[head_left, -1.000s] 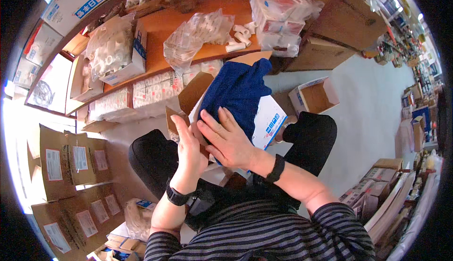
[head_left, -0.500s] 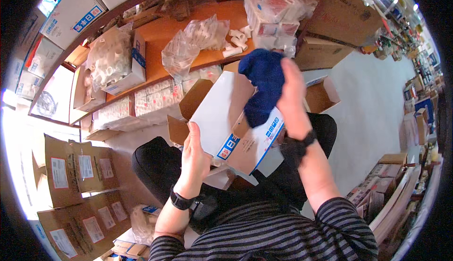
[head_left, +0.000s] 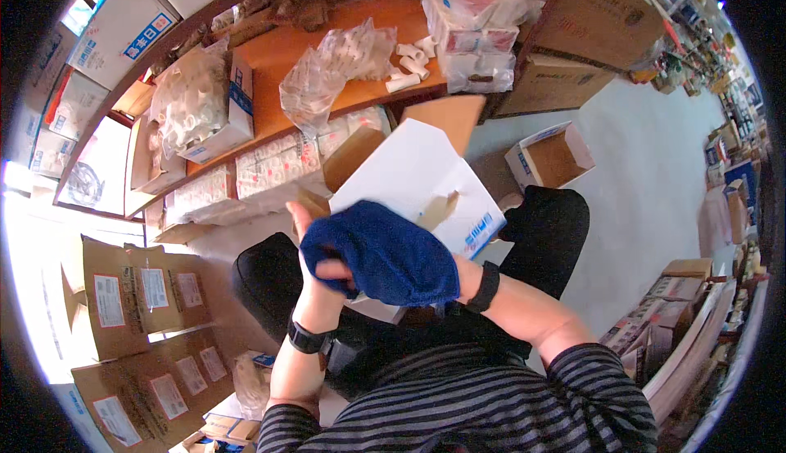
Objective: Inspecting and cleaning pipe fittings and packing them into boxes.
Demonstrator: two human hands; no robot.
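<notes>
A white cardboard box (head_left: 401, 162) with brown flaps rests tilted on my lap. A dark blue cloth (head_left: 393, 256) is bunched across its near side. My left hand (head_left: 318, 301) is at the box's near left corner, thumb up. Its other fingers are partly covered by the cloth, and it seems to steady the box. My right hand (head_left: 469, 279) is mostly hidden in the cloth, which it grips. Fingertips poke out at the cloth's left end; I cannot tell which hand they belong to.
Ahead, an orange-brown shelf (head_left: 270, 84) bears bagged white pipe fittings (head_left: 356, 52) and several loose ones. An open white box (head_left: 557, 158) stands on the floor to the right. Brown cartons (head_left: 139, 289) are stacked at left, with long packages (head_left: 679, 322) at lower right.
My right hand has swept the blue cloth from the box's far right side down to its near left, beside my left hand. The box has turned and tilted.
</notes>
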